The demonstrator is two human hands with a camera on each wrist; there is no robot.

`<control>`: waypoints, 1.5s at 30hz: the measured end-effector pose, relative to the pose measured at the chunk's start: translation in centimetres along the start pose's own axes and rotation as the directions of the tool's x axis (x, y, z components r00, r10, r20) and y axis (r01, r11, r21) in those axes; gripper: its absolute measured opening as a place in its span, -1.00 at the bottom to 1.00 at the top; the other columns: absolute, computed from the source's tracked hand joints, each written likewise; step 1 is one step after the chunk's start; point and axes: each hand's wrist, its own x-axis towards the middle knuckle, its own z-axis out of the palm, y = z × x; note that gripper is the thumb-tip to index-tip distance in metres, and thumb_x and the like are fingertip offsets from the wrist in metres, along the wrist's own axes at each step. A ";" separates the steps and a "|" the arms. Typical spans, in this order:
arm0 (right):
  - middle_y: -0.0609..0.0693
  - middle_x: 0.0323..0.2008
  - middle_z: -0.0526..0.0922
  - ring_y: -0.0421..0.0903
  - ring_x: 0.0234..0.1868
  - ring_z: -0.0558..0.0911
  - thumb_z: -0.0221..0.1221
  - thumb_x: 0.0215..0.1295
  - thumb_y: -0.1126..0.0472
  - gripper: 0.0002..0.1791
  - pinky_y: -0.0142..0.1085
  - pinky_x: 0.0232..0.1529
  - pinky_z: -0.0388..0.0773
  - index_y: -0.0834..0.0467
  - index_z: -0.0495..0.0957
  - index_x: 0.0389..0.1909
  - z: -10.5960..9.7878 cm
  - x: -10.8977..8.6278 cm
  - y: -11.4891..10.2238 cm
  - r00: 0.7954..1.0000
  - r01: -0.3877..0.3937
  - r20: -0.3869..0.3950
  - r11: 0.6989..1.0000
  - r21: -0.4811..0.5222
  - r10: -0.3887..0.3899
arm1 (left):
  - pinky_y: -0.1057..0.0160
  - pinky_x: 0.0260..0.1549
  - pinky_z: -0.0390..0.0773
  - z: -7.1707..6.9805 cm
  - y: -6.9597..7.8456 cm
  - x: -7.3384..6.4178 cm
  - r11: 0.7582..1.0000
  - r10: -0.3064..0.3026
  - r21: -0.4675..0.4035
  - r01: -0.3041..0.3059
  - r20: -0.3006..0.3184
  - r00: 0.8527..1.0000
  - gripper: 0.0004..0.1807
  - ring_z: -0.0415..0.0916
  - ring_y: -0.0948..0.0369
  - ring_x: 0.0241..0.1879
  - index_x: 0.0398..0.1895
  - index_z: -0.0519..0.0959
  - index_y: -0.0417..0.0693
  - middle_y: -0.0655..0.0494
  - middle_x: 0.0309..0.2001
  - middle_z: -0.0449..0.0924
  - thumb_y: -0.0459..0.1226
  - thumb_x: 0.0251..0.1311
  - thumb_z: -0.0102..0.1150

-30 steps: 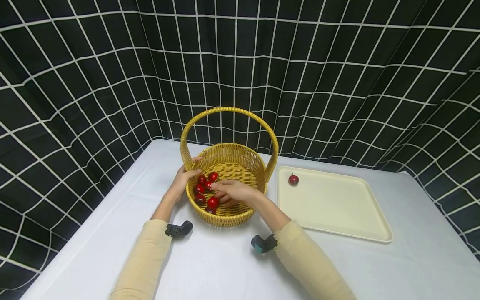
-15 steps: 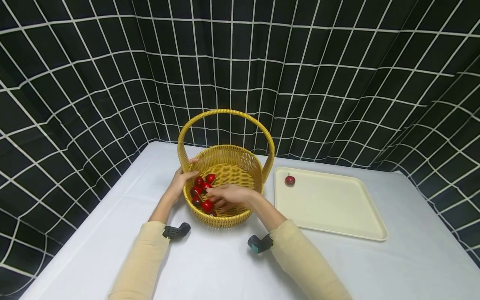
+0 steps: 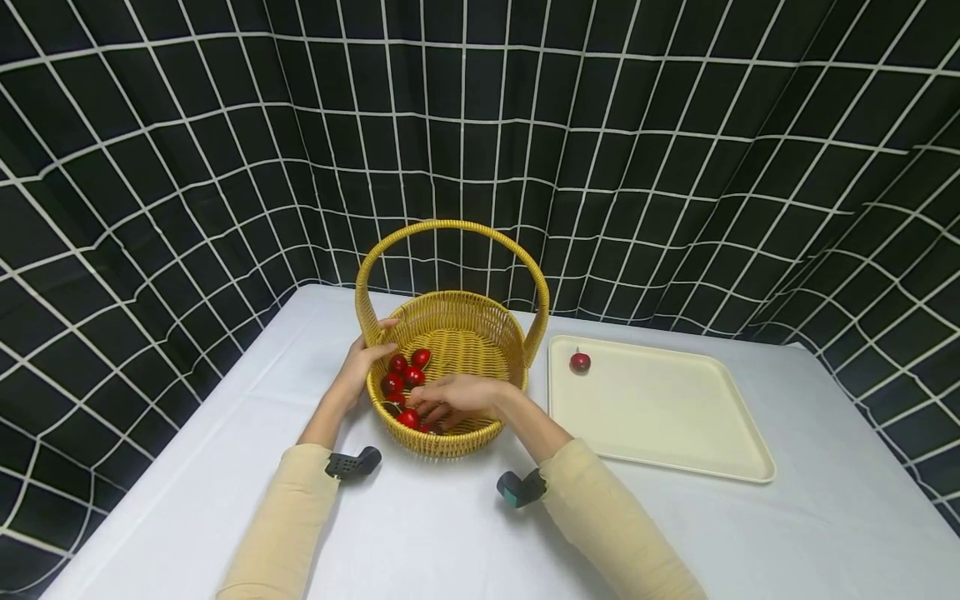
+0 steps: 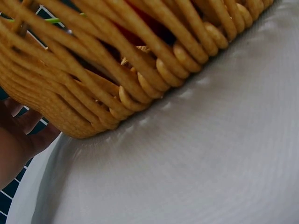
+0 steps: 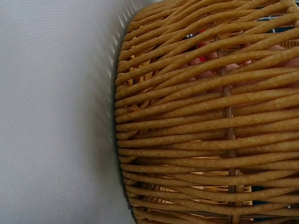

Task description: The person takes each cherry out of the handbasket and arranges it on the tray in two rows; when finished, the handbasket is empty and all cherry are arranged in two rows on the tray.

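A yellow woven basket (image 3: 450,448) with a tall arched handle stands on the white cloth in the head view. Several dark red cherries (image 3: 392,383) lie inside it, gathered at the left and front. My left hand (image 3: 356,371) holds the basket's left side, thumb over the rim near the foot of the handle; in the left wrist view this hand (image 4: 14,144) shows partly behind the weave. My right hand (image 3: 461,395) reaches down into the basket, fingers loosely bent beside the front cherries. Its fingertips are partly hidden, and the right wrist view gives only glimpses through the weave.
A cream rectangular tray (image 3: 660,408) lies to the right of the basket, with a single stemmed cherry (image 3: 580,362) near its back left corner. Behind the table hangs a black curtain (image 3: 480,125) with a white grid.
The head view has shifted slightly. My right hand has lowered a little toward the basket's front, and the front cherries have shifted beside its fingers. My left hand stays on the basket.
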 end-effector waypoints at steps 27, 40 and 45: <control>0.12 -0.02 0.60 -0.02 -0.02 0.59 0.05 0.40 0.29 -0.58 -0.19 0.04 0.51 0.36 0.40 0.22 -0.2 -0.3 0.1 0.994 0.054 0.086 0.995 0.080 -0.061 | 0.01 0.34 -0.08 0.0 0.4 -0.2 1.000 -0.018 0.003 0.018 0.007 1.000 -0.46 0.05 -0.04 0.37 0.39 0.19 -0.19 -0.16 0.40 0.13 -0.37 0.32 -0.11; -0.05 -0.24 0.58 -0.16 -0.27 0.50 0.13 0.34 0.27 -0.67 -0.40 -0.25 0.49 0.28 0.54 0.09 -0.1 0.1 0.4 0.994 0.049 0.102 0.998 -0.038 -0.045 | 0.02 0.34 -0.04 0.0 -0.1 0.0 1.000 0.004 0.016 -0.004 -0.001 1.000 -0.47 0.09 -0.03 0.35 0.36 0.22 -0.19 -0.14 0.38 0.17 -0.36 0.30 -0.10; -0.04 -0.41 0.49 -0.19 -0.39 0.42 0.17 0.29 0.34 -0.64 -0.43 -0.38 0.37 0.28 0.52 0.11 -0.2 0.2 0.4 0.987 0.092 0.135 0.993 -0.068 -0.082 | 0.01 0.33 -0.03 0.0 -0.1 0.1 1.000 0.001 0.007 -0.001 -0.004 1.000 -0.47 0.09 -0.03 0.35 0.36 0.22 -0.20 -0.15 0.38 0.16 -0.36 0.30 -0.10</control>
